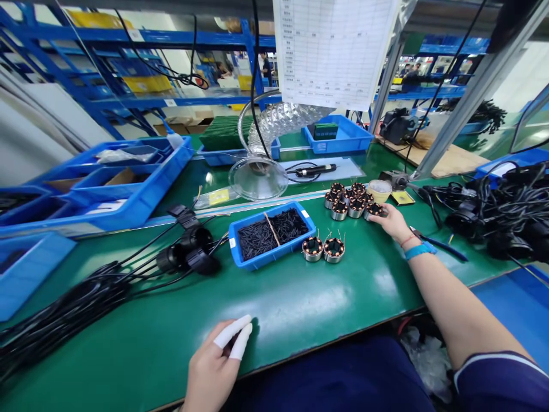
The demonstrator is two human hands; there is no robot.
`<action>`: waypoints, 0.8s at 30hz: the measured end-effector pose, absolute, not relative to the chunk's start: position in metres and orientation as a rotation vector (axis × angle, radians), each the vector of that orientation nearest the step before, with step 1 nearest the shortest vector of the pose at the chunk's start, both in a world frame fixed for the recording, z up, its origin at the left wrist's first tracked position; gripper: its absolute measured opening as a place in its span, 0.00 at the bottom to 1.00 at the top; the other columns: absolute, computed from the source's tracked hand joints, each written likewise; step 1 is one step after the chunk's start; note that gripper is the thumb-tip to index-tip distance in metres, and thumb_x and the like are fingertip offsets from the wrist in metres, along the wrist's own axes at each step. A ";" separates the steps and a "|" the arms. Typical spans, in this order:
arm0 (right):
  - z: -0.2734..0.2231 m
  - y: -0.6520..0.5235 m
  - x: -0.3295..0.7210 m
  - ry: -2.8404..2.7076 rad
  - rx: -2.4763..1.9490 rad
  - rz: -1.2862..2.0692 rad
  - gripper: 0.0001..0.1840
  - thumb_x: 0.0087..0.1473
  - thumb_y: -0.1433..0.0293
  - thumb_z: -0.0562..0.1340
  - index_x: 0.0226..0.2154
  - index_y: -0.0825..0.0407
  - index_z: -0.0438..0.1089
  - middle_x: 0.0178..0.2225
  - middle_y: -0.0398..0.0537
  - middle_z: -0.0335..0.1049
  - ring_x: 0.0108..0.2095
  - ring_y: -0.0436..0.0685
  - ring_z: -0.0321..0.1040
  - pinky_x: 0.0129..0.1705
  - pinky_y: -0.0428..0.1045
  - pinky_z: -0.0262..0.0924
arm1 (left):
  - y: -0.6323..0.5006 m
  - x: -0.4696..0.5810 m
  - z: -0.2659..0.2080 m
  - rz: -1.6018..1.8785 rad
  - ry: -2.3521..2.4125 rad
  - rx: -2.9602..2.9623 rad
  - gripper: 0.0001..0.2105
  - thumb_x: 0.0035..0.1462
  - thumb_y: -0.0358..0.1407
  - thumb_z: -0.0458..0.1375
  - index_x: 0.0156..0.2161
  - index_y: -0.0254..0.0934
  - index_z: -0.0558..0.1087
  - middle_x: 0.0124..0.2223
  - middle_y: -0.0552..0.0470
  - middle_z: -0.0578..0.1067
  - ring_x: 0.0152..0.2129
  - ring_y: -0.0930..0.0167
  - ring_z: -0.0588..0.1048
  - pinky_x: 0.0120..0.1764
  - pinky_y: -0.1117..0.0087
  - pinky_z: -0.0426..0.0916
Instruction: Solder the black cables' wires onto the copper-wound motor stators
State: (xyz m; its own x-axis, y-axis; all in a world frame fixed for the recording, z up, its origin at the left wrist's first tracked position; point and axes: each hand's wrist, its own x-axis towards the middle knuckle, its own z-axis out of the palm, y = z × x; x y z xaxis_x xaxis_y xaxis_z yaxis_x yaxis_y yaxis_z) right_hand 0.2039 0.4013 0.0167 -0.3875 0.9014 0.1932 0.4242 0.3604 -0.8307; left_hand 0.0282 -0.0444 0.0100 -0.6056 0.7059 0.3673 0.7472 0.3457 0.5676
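My right hand (392, 222) reaches out on the right, its fingers closed around a motor stator (374, 212) with copper windings, at the near right corner of a cluster of stators (348, 200). Two more stators (322, 249) stand apart from the cluster, side by side, thin wire ends sticking up. My left hand (218, 360) is at the table's near edge with white finger cots on two fingers. Those fingertips are pinched close together; whether anything small is between them, I cannot make out. A blue tray (235, 252) of short black tubes lies between the hands and the back.
Black cables with round housings (184, 252) lie left, with more cables (506, 212) piled right. Pliers (441, 245) rest by my right wrist. Behind are an extraction funnel (258, 178), a black pen-like tool (316, 170), a small cup (380, 190) and blue bins (141, 200).
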 end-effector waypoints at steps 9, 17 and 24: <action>0.041 0.303 0.208 -2.228 -0.846 1.091 0.21 0.45 0.63 0.61 0.42 0.54 0.63 0.41 0.53 0.67 0.40 0.56 0.66 0.42 0.53 0.61 | -0.043 0.027 0.008 -1.099 -2.487 -1.455 0.09 0.52 0.37 0.54 0.38 0.37 0.73 0.33 0.51 0.75 0.25 0.73 0.73 0.29 0.76 0.68; 0.025 0.236 0.170 -2.294 -1.032 0.862 0.28 0.37 0.61 0.65 0.41 0.57 0.61 0.38 0.54 0.67 0.40 0.60 0.64 0.43 0.57 0.59 | -0.046 0.028 0.006 -1.061 -2.464 -1.505 0.09 0.53 0.35 0.54 0.39 0.36 0.71 0.34 0.50 0.74 0.26 0.73 0.73 0.30 0.74 0.68; 0.033 0.227 0.200 -2.388 -0.383 1.760 0.32 0.41 0.70 0.65 0.50 0.52 0.55 0.48 0.51 0.62 0.48 0.55 0.62 0.51 0.52 0.56 | -0.043 0.029 0.008 -0.761 -2.519 -1.746 0.17 0.53 0.40 0.54 0.48 0.40 0.66 0.47 0.46 0.71 0.45 0.62 0.67 0.45 0.58 0.64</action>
